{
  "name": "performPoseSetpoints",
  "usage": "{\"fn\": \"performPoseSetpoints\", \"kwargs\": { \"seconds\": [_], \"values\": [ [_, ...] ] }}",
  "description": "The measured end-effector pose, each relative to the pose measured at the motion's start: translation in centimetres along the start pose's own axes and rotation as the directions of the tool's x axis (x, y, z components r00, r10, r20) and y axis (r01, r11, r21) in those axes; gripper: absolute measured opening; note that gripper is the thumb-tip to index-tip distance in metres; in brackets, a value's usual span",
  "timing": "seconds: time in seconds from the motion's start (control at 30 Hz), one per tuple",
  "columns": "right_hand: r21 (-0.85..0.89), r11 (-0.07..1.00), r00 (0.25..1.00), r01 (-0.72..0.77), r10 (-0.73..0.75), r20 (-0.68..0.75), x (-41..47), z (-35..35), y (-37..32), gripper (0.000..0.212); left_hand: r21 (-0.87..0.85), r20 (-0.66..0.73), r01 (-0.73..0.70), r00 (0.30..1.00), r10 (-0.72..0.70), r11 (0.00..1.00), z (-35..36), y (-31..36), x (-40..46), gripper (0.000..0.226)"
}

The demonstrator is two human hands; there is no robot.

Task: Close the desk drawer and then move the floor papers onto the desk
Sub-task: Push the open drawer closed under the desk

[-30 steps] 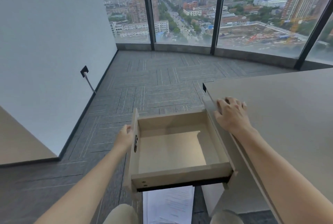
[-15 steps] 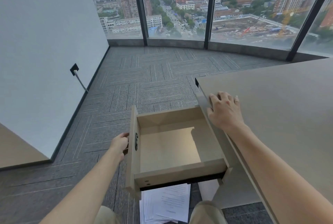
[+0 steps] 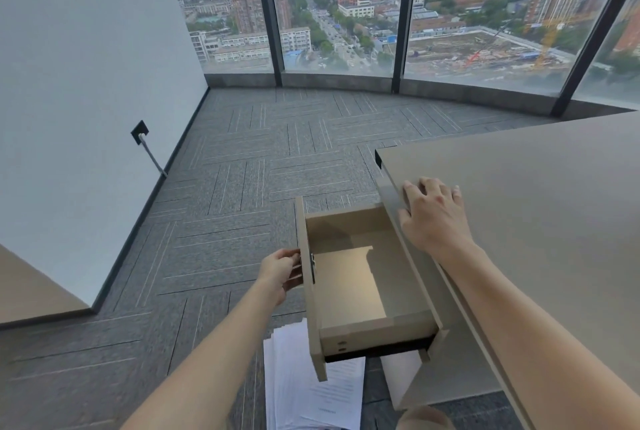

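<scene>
The beige desk drawer (image 3: 349, 291) stands pulled out from the left side of the desk (image 3: 540, 208), and it is empty inside. My left hand (image 3: 282, 272) presses its fingers against the outer face of the drawer front (image 3: 306, 277), near the small lock. My right hand (image 3: 433, 216) rests flat, fingers spread, on the desk's left edge above the drawer. A stack of white printed papers (image 3: 298, 384) lies on the carpet below the drawer, partly hidden by it.
Grey carpet tiles (image 3: 259, 170) stretch ahead to floor-to-ceiling windows (image 3: 336, 7). A white wall (image 3: 76, 83) with a black socket and cable (image 3: 140, 133) runs along the left. My knee (image 3: 424, 419) shows at the bottom edge.
The drawer has slid partway back into the desk under my left hand. My view has shifted, so more of the floor papers show. My right hand stays on the desk edge.
</scene>
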State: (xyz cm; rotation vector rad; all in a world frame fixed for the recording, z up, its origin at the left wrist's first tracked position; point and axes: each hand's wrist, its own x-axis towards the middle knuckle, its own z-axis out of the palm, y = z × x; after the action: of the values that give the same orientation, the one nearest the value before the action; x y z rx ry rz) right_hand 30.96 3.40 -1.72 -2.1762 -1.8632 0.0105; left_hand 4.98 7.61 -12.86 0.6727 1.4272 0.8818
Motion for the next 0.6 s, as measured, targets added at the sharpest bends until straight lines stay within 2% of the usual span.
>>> {"fn": "performPoseSetpoints", "kwargs": {
  "seconds": [0.2, 0.37, 0.43, 0.6],
  "values": [
    [0.019, 1.0, 1.0, -0.004, 0.004, 0.0, 0.0, -0.1, -0.1, 0.04, -0.052, 0.09, -0.008, 0.996, 0.013, 0.999, 4.4, -1.1, 0.5, 0.022],
    [0.067, 0.998, 1.0, -0.014, 0.014, -0.003, 0.0, -0.3, 0.2, 0.042, -0.101, 0.167, 0.038, 0.986, -0.021, 0.994, 8.1, -1.8, 0.4, 0.024],
    [0.063, 0.998, 1.0, -0.011, 0.012, -0.002, 0.1, -0.3, 0.1, 0.043, -0.124, 0.201, 0.053, 0.979, -0.027, 0.991, 9.4, -1.9, 0.5, 0.031],
    [0.045, 0.999, 1.0, -0.009, 0.01, -0.009, 0.1, -0.2, -0.2, 0.044, -0.087, 0.261, 0.081, 0.964, -0.056, 0.993, 11.2, -1.6, 1.3, 0.041]
  ]
}}
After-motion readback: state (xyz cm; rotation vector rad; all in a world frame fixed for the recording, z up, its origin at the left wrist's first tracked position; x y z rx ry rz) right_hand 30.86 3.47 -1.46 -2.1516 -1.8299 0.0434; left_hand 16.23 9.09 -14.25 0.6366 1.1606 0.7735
